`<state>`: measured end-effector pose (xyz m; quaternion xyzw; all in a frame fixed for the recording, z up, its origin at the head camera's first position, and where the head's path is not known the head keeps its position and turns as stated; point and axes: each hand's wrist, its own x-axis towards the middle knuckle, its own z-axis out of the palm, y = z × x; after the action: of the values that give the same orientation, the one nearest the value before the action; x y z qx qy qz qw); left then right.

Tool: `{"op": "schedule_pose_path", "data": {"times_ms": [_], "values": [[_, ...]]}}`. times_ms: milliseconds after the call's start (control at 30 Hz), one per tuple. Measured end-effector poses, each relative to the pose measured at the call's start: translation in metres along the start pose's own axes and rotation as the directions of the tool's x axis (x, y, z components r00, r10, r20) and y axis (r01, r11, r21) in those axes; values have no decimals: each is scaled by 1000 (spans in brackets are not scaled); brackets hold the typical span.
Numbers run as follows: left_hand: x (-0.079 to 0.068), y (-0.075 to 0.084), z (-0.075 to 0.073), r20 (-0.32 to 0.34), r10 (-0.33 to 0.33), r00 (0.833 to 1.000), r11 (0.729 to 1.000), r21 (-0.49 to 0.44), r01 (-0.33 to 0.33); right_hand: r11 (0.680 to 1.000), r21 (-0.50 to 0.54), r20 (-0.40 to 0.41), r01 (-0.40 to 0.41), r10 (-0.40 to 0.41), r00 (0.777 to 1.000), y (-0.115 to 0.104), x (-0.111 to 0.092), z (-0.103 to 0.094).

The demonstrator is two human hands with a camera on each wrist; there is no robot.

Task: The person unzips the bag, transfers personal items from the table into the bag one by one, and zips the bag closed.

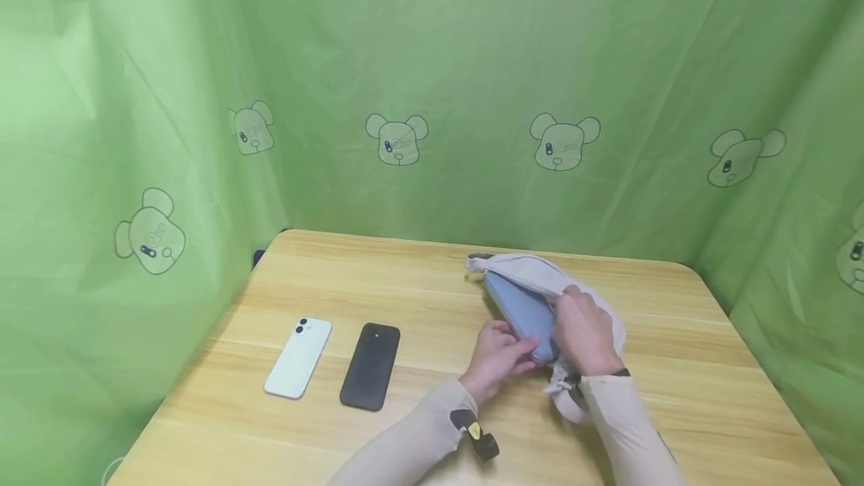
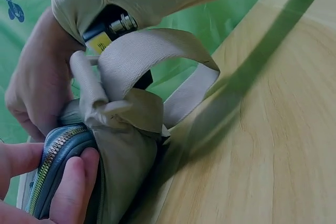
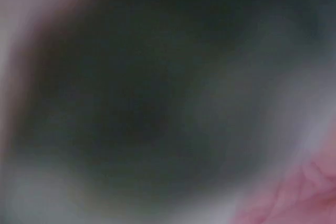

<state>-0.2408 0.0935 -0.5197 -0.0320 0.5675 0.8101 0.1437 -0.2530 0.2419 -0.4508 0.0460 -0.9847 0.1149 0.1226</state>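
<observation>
Left hand [image 1: 501,355] pinches blue pouch [image 1: 518,307] at near end; right hand [image 1: 586,332] alongside grips bag [image 1: 536,272].

Booth of green curtains [image 1: 472,43]

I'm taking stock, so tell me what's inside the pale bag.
A blue zippered pouch sits partly inside the pale bag, its near end pinched by the left hand. Anything deeper is hidden by the bag's fabric and the right hand.
</observation>
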Motion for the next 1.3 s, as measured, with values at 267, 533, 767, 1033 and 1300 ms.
{"op": "schedule_pose_path", "data": {"times_ms": [267,533,767,1033,1300], "values": [[5,0,1,-7,-1,1000,999,53,2,996,11,-24,90,-89,996,-12,-2,-2],[13,-2,-7,-26,17,1000,995,100,-14,993,119,-89,11,-1,996,-5,-2,-4],[15,-4,-11,-32,48,998,989,142,-43,989,145,-32,4,1,999,-6,1,-1],[17,-1,-4,-25,59,998,991,122,-55,983,180,-17,41,-39,999,-11,-2,0],[20,1,3,-4,77,997,982,175,-76,973,228,-9,41,-40,999,-9,0,-2]]}}
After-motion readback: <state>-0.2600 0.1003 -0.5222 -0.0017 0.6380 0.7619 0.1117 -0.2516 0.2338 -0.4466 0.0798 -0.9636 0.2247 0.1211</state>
